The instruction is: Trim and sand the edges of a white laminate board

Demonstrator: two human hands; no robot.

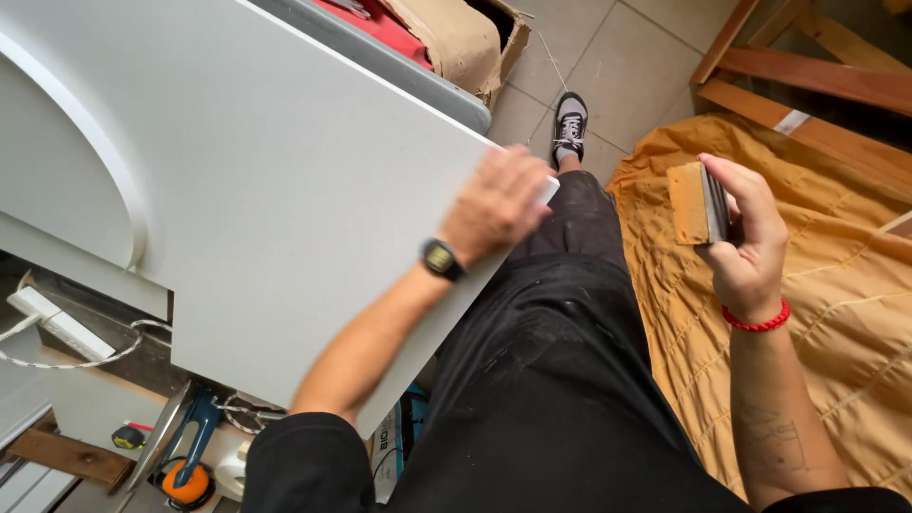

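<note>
White panel (285,190) lies left, its right corner under the flat, open left hand (494,204). Right hand (746,242) grips a sanding block (698,202) well apart, far right.

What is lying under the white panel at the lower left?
Under the white panel: a tape measure, white tape roll and orange-blue tool. The panel covers anything farther in.
</note>
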